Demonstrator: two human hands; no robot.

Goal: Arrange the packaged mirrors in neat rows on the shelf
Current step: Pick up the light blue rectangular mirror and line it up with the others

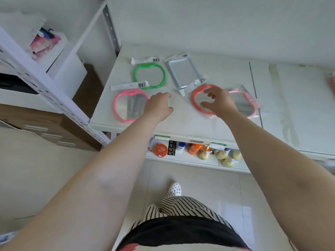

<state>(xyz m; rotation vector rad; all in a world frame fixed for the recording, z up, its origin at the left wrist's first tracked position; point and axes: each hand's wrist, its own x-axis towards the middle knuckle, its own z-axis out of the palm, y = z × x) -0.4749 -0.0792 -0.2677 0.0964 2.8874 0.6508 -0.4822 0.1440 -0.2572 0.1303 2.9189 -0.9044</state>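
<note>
Right hand [218,101] spread over red mirror [196,98]; left hand [159,105] beside.

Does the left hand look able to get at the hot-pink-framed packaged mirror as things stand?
Probably yes: the left hand hovers just beside the hot-pink-framed packaged mirror, and nothing lies between them.

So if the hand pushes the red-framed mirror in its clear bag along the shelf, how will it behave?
The red-framed mirror lies flat, so it should probably slide rather than roll or tip. Its glossy clear bag on the smooth white shelf looks slippery. The thin plastic frame seems stiff and light, but the mirror face may be fragile.
</note>
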